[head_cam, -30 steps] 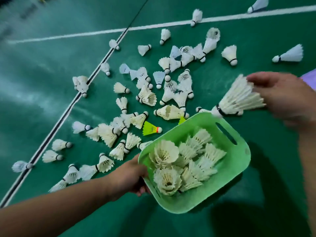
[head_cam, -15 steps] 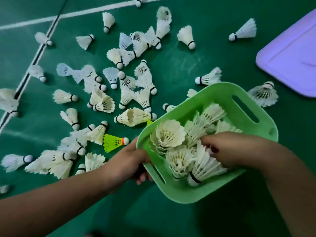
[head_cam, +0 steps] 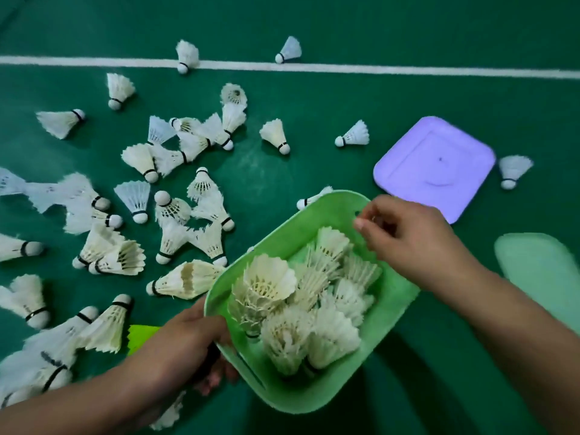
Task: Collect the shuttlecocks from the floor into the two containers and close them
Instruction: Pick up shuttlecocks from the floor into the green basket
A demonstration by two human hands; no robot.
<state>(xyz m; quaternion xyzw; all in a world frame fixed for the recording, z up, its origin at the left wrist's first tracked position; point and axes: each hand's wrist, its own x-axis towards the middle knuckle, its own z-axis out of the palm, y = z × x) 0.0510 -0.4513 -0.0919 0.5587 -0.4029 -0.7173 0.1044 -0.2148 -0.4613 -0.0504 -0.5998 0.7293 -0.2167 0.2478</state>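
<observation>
A light green container is held tilted above the green floor, with several white feather shuttlecocks packed inside it. My left hand grips its near-left rim, thumb on top and fingers underneath. My right hand hovers over the container's far right corner, beside the handle slot, with loosely curled fingers and nothing in them. Several more white shuttlecocks lie scattered on the floor to the left and beyond. A yellow-green shuttlecock is partly hidden behind my left hand.
A purple lid lies flat on the floor at the right, with a single shuttlecock just beyond it. A pale green lid shows at the right edge. A white court line crosses the far floor.
My right hand put its bunch of shuttlecocks into the container, then lifted out empty to the far right corner. The view swung right, revealing both lids.
</observation>
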